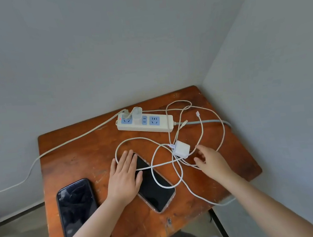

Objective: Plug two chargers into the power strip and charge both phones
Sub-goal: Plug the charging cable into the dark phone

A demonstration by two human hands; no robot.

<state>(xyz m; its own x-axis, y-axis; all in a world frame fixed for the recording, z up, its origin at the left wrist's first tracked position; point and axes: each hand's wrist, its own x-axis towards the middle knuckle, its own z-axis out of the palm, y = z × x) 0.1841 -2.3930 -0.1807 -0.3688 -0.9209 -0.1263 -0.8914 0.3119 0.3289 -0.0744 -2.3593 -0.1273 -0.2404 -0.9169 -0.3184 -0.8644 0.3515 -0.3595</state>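
Two bare forearms, no sleeves — left hand & right hand — no rings, no watch.

**Soft, even light; wide-angle bending**

The scene is lit evenly and diffusely, with only faint shadows cast. Dull reflections are seen on the left phone. Slight softness is noted throughout, and straight lines are bent toward the edges.

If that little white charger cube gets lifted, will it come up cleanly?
Probably not: the white charger cube sits inside tangled cable loops, which would likely drag along. It looks small and light. The floppy cable crosses the phone, possibly nudging it.
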